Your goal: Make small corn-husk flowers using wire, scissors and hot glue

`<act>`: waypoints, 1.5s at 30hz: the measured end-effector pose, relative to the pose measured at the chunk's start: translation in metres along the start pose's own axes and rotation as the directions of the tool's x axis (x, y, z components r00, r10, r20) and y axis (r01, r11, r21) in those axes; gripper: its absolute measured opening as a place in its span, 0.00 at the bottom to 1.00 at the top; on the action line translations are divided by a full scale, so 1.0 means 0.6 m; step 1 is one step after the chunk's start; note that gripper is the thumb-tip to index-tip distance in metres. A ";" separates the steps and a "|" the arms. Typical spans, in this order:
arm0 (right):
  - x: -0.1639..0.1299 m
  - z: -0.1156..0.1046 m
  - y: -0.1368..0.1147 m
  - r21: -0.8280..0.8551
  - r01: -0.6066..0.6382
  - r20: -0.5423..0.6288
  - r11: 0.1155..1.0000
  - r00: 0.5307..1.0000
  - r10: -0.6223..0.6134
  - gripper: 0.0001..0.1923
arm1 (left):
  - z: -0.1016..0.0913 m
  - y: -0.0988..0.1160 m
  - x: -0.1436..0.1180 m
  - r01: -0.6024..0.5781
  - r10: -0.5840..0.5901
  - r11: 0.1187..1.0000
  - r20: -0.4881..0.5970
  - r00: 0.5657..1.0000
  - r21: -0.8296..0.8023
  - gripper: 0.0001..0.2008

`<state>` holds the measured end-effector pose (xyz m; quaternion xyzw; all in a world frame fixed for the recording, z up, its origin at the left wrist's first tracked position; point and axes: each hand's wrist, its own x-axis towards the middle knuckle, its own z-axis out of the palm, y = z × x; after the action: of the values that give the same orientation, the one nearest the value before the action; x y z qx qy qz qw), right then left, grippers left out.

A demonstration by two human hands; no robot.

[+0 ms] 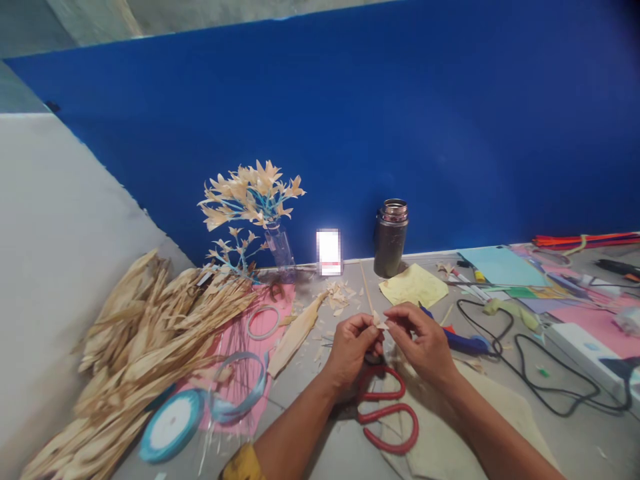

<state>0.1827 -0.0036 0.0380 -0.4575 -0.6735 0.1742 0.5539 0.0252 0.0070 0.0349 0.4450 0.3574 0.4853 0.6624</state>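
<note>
My left hand [353, 350] pinches a small pale husk flower [379, 322] between thumb and fingers. From the other side, the thumb and forefinger of my right hand [423, 340] close on the edge of a petal. Just below both hands lie scissors with red handles [411, 430]; their blades are hidden under my left hand. To the left rest a long strip of dried corn husk [295, 337] and a scatter of small husk pieces [340, 297]. A blue-handled tool [465, 342] sits beside my right hand.
A pile of dried husks [130, 333] fills the left side, near ribbon rolls [173, 427] on pink paper [250, 427]. Husk flowers [255, 187] stand in a clear bottle [280, 250]. A dark flask [391, 240] stands by the blue wall. Black cable [545, 393] winds at right.
</note>
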 end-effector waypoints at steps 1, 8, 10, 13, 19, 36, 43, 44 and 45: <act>0.000 0.000 0.000 -0.012 0.015 0.004 1.000 1.000 -0.015 0.05 | 0.000 0.001 0.000 -0.016 0.016 1.000 -0.014 1.000 -0.001 0.18; 0.000 0.003 0.003 -0.049 0.050 0.048 0.998 0.998 -0.048 0.06 | -0.001 0.007 0.001 -0.070 0.074 0.997 -0.092 0.993 0.040 0.13; 0.000 0.003 0.005 -0.060 0.033 0.061 0.998 0.998 -0.029 0.06 | -0.003 0.010 0.001 -0.059 0.059 0.998 -0.102 0.993 0.005 0.13; 0.003 -0.001 0.008 -0.070 0.000 0.074 0.998 0.997 0.006 0.07 | -0.011 0.015 0.001 -0.028 0.021 0.998 -0.129 0.991 -0.056 0.13; 0.006 -0.004 0.014 -0.071 -0.071 0.152 0.995 0.985 0.081 0.09 | -0.036 0.030 -0.012 0.061 -0.085 0.975 -0.104 0.991 -0.214 0.18; 0.169 0.025 0.037 -0.623 0.131 0.607 0.771 0.702 0.372 0.07 | -0.116 0.029 -0.015 -0.025 -0.033 0.982 -0.302 0.953 -0.185 0.18; 0.238 0.131 0.082 -0.701 0.144 0.633 0.698 0.576 0.517 0.17 | -0.129 0.034 -0.010 -0.051 -0.064 0.951 -0.355 0.933 -0.305 0.21; 0.241 0.142 0.087 -0.710 0.142 0.628 0.690 0.571 0.529 0.17 | -0.131 0.034 -0.010 -0.056 -0.063 0.948 -0.356 0.932 -0.313 0.21; 0.243 0.150 0.091 -0.718 0.139 0.622 0.682 0.568 0.539 0.17 | -0.133 0.033 -0.010 -0.060 -0.060 0.946 -0.355 0.933 -0.318 0.21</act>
<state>0.1288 0.1672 0.0538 -0.5820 -0.7958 0.1585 -0.0530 -0.0547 0.0233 0.0257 0.2339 0.3881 0.6105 0.6496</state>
